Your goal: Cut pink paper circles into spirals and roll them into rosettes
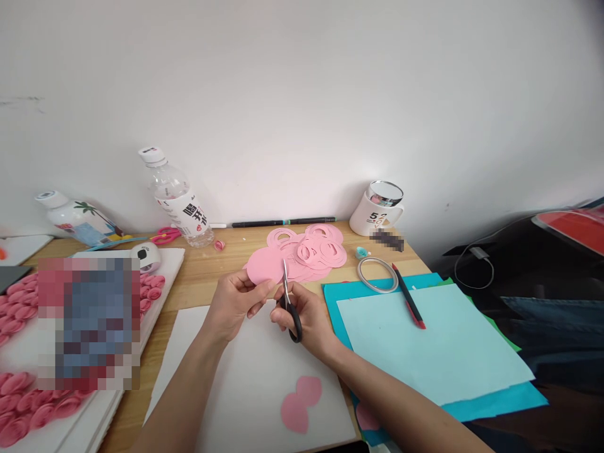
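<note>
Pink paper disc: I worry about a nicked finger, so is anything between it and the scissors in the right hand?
Nothing visible is: the scissors in the right hand overlap the right edge of the pink paper disc. The left hand grips its lower edge, thumb close to the blades but left of them.

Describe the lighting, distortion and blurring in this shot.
In the head view, the water bottle and mug lean outward, likely lens distortion; in the head view, the wall dims toward the upper right; in the head view, coarse pixelation hides some paper roses and a patch by the mug's base, while the scissors look fairly sharp.
</note>
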The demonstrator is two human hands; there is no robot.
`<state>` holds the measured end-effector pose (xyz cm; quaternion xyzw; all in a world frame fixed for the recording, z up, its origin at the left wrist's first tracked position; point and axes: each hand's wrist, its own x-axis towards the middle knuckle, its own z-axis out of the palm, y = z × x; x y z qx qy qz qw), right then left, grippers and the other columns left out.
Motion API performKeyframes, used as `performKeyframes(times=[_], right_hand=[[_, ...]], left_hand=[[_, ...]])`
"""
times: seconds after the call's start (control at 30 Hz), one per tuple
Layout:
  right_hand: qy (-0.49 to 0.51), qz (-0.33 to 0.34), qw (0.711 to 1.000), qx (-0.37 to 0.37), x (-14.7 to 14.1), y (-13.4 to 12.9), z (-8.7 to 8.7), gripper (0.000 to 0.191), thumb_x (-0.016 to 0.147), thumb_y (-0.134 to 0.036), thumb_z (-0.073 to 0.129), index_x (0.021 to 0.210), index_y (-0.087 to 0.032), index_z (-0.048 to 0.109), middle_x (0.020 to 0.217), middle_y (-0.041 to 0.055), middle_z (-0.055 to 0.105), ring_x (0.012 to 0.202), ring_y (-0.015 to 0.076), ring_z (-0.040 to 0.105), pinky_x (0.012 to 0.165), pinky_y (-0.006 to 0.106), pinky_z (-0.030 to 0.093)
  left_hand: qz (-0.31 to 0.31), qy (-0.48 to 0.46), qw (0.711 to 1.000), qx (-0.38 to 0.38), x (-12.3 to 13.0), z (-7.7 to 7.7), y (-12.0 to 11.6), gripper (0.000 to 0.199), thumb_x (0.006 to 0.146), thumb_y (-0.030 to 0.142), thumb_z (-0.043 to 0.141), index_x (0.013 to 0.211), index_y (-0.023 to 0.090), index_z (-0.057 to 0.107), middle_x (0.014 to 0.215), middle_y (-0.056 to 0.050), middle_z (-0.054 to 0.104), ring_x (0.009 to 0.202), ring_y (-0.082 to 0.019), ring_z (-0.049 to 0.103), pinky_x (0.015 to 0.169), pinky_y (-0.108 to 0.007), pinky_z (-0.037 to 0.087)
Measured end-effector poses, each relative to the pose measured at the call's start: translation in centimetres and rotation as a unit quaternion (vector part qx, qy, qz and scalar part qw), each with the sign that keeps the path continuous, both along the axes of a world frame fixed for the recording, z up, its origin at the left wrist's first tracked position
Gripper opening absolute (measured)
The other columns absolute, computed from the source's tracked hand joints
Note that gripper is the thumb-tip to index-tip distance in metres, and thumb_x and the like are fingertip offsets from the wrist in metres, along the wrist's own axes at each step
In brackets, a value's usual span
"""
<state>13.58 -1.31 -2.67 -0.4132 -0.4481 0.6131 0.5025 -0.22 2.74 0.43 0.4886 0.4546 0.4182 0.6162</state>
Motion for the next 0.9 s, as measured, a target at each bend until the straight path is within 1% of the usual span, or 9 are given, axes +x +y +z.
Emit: performKeyframes(times=[0.17,0.27,0.33,0.43,0.6,0.7,0.77,0.9], right_hand=[[-0.017,-0.004,1.0,-0.013,0.0,-0.1,0.1,0.035,0.06,-0.039,0.072,0.075,-0.019,0.048,0.051,-0.0068,0.047,0.04,0.0068,0.042,0.039,0.019,0.033],[-0.017,0.006,1.0,-0.01,-0.2,-0.2,0.0,0.036,0.061,-0.042,0.071,0.076,-0.019,0.048,0.05,-0.0068,0.048,0.04,0.0072,0.043,0.039,0.019,0.033],[-0.012,0.019,1.0,-0.005,-0.4,-0.2,-0.2,0.037,0.06,-0.042,0.072,0.076,-0.019,0.048,0.051,-0.0063,0.049,0.04,0.0073,0.043,0.039,0.02,0.034],[-0.012,0.031,0.999,0.0,-0.5,-0.2,-0.6,0.039,0.059,-0.042,0.074,0.077,-0.019,0.048,0.054,-0.0056,0.05,0.041,0.0077,0.043,0.04,0.021,0.035],[-0.024,0.012,0.999,0.041,-0.4,0.0,-1.0,0.043,0.058,-0.043,0.076,0.08,-0.02,0.047,0.06,-0.004,0.05,0.052,0.0099,0.044,0.049,0.023,0.037],[-0.019,0.011,0.999,0.049,-0.3,0.1,-1.1,0.042,0.059,-0.042,0.075,0.08,-0.02,0.046,0.065,-0.0024,0.052,0.057,0.011,0.045,0.055,0.024,0.039],[-0.011,0.017,0.999,0.051,-0.2,0.1,-1.1,0.041,0.059,-0.041,0.076,0.08,-0.02,0.046,0.064,-0.0035,0.05,0.056,0.0102,0.044,0.055,0.024,0.038],[0.0,0.016,0.999,0.05,-0.2,0.1,-1.0,0.04,0.06,-0.037,0.076,0.08,-0.019,0.047,0.059,-0.0065,0.044,0.052,0.0079,0.038,0.049,0.021,0.033]], left_hand=[[-0.001,-0.001,1.0,0.003,-0.1,0.1,0.0,0.021,0.068,0.025,0.066,0.056,0.014,0.053,0.043,0.006,0.046,0.033,-0.002,0.033,0.035,-0.017,0.025],[-0.02,0.001,1.0,0.0,0.1,0.3,-0.2,0.023,0.071,0.027,0.063,0.056,0.015,0.051,0.047,0.003,0.05,0.034,-0.004,0.037,0.035,-0.019,0.027],[-0.029,0.006,1.0,0.001,0.2,0.5,-0.3,0.028,0.072,0.028,0.061,0.052,0.015,0.048,0.045,0.003,0.048,0.035,-0.004,0.037,0.037,-0.02,0.028],[-0.02,0.018,1.0,0.007,0.4,0.5,-0.5,0.035,0.072,0.028,0.061,0.045,0.015,0.043,0.039,0.005,0.04,0.037,-0.004,0.034,0.04,-0.02,0.03],[-0.031,0.043,0.999,0.001,0.4,0.2,-0.5,0.032,0.068,0.028,0.064,0.046,0.015,0.044,0.038,0.006,0.038,0.036,-0.004,0.03,0.037,-0.02,0.022],[-0.037,0.047,0.998,-0.009,0.4,0.2,-0.5,0.03,0.067,0.03,0.064,0.048,0.014,0.047,0.039,0.005,0.039,0.036,-0.004,0.03,0.037,-0.02,0.021],[-0.039,0.048,0.998,-0.01,0.4,0.3,-0.5,0.029,0.067,0.031,0.064,0.05,0.014,0.049,0.039,0.006,0.039,0.036,-0.004,0.03,0.037,-0.019,0.021],[-0.04,0.043,0.998,-0.001,0.2,0.3,-0.4,0.031,0.067,0.031,0.065,0.048,0.014,0.047,0.038,0.006,0.036,0.036,-0.003,0.028,0.037,-0.019,0.021]])
